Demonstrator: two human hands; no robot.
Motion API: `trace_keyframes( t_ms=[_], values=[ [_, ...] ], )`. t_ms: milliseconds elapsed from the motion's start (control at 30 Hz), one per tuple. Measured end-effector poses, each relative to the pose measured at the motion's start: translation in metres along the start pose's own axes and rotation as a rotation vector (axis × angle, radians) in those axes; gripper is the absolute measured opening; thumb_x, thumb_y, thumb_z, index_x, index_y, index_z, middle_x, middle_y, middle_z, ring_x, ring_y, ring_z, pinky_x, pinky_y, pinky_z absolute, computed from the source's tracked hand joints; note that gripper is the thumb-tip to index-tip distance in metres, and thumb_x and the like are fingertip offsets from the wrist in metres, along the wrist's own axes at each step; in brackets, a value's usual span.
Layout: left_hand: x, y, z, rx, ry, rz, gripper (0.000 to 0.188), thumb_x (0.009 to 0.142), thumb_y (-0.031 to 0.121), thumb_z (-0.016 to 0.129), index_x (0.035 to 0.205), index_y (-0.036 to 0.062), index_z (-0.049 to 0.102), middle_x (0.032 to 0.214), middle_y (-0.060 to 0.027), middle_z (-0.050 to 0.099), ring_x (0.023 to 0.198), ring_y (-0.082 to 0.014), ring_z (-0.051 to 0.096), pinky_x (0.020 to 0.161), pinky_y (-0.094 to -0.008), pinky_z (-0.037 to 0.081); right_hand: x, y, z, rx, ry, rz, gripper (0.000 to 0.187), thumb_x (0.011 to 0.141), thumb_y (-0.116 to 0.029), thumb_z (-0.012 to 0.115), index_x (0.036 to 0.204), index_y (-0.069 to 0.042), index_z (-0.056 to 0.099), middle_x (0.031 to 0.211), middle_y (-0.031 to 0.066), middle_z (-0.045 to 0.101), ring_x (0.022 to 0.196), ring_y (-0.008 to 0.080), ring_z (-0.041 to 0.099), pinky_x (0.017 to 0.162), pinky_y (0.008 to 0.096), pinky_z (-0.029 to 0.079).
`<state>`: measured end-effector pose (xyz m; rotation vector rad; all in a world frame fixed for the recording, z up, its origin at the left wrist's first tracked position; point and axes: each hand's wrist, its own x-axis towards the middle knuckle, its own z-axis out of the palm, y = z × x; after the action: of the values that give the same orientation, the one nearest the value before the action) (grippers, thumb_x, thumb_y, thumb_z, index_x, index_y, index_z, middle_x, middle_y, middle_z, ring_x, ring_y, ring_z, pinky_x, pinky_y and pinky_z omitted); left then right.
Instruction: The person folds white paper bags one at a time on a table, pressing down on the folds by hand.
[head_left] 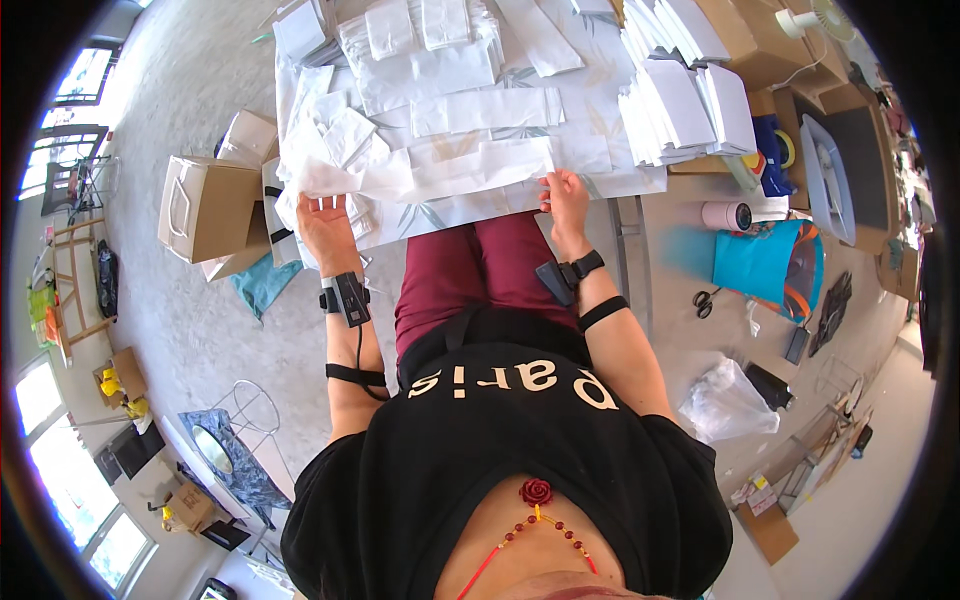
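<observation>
A long, thin white strip (470,178), paper or cloth, stretches across the near edge of the table between my two hands. My left hand (326,232) has its fingers at the strip's crumpled left end, the fingertips partly hidden by the white material. At the other end, my right hand (567,203) pinches the strip's corner between thumb and curled fingers. Just beyond lies another flat white strip (487,111). Loose folded white pieces (347,137) are heaped beyond my left hand.
Stacks of folded white pieces (675,108) stand on the table's right side, and flatter piles (425,72) at its far side. Cardboard boxes (215,205) sit left of the table. To the right are a turquoise bag (760,262), a pink cylinder (722,216) and scissors (705,302).
</observation>
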<state>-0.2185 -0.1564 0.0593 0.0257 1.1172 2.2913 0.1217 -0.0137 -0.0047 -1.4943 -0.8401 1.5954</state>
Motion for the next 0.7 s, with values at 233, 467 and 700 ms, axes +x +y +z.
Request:
trace_keyframes(
  t_ms=[233,467,700],
  values=[
    [-0.005,0.006,0.024,0.138,0.026,0.044,0.026,0.105,0.018,0.054,0.126,0.0023,0.053,0.127,-0.0120,0.062,0.118,-0.0274,0.062,0.101,-0.0471,0.053,0.007,0.003,0.007,-0.249,0.030,-0.145,0.023,0.096,-0.020,0.071,0.105,0.001,0.067,0.083,0.0055,0.071,0.053,0.0077,0.055,0.045,0.0237,0.042],
    [0.006,-0.014,0.000,0.710,0.374,0.521,0.047,0.100,0.016,0.067,0.139,-0.0015,0.046,0.138,-0.0167,0.051,0.131,-0.0322,0.049,0.111,-0.0494,0.040,0.023,0.021,0.007,-0.407,0.118,-0.272,0.020,0.088,-0.022,0.070,0.092,-0.003,0.073,0.078,0.0074,0.076,0.075,0.0225,0.072,0.075,0.0359,0.054],
    [-0.069,-0.055,0.038,1.685,-0.696,0.789,0.054,0.079,0.020,0.080,0.128,0.0099,0.060,0.134,-0.0103,0.056,0.135,-0.0324,0.046,0.115,-0.0509,0.027,0.016,0.009,0.007,-0.427,0.160,-0.285,0.020,0.088,-0.022,0.070,0.092,-0.002,0.073,0.079,0.0080,0.075,0.075,0.0232,0.071,0.075,0.0369,0.054]
  ],
)
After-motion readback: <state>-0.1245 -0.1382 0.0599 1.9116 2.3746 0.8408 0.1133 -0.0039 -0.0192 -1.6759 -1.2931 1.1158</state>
